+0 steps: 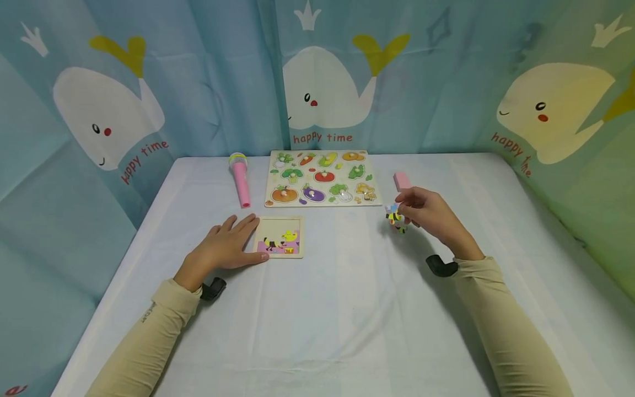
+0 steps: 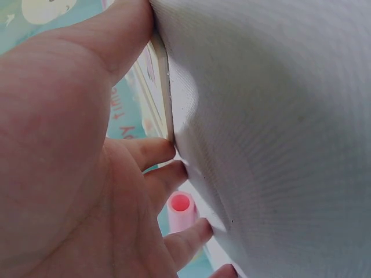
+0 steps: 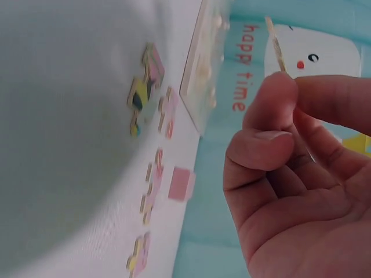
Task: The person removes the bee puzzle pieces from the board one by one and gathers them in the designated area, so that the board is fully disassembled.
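A small square wooden jigsaw tray (image 1: 279, 227) lies on the table, partly filled with a pink and yellow picture. My left hand (image 1: 223, 246) rests at its left side, fingers spread, with thumb and fingertips touching its edge; the left wrist view shows the tray's edge (image 2: 165, 95) against them. To the right, my right hand (image 1: 426, 212) pinches a jigsaw piece (image 3: 276, 45) between thumb and index finger above the table, seen edge-on in the right wrist view. Several loose jigsaw pieces (image 3: 148, 84) lie on the table below; the right hand covers most of them in the head view.
A vegetable peg puzzle board (image 1: 322, 190) lies at the back middle. Left of it is a pink toy microphone (image 1: 241, 182). A pink block (image 1: 402, 181) sits beyond the right hand. A whale-print curtain (image 1: 223, 71) hangs behind the white-covered table (image 1: 327, 320).
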The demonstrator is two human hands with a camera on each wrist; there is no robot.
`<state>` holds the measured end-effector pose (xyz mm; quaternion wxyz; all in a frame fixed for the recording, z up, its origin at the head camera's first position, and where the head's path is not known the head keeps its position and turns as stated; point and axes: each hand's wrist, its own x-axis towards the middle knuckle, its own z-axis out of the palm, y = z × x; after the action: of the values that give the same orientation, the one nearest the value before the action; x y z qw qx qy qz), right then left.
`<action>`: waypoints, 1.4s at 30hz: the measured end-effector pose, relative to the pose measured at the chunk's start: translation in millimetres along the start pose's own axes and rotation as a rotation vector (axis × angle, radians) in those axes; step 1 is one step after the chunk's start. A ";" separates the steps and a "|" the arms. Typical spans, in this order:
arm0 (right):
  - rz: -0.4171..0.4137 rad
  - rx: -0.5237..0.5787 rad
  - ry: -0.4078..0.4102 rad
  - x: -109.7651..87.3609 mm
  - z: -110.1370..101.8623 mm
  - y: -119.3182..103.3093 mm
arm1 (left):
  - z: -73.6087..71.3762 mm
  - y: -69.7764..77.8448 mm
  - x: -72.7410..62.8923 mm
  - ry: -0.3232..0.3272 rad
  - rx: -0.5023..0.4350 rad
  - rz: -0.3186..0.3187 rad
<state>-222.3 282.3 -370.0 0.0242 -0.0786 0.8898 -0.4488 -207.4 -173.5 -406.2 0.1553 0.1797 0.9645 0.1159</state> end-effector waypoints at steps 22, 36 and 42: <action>0.121 -0.111 -0.063 1.6 -33.3 29.0 | -2.5 0.5 -2.4 0.013 0.001 0.014; 0.203 -0.174 -0.108 2.9 -37.0 43.4 | -1.6 0.5 -2.0 0.008 -0.005 0.017; 0.223 -0.199 -0.120 4.8 -35.6 47.7 | 0.4 -1.1 -0.5 0.005 -0.007 0.011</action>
<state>-236.8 337.8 -387.0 0.1192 -0.0079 0.9300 -0.3475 -207.1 -174.7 -406.7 0.1527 0.1839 0.9635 0.1206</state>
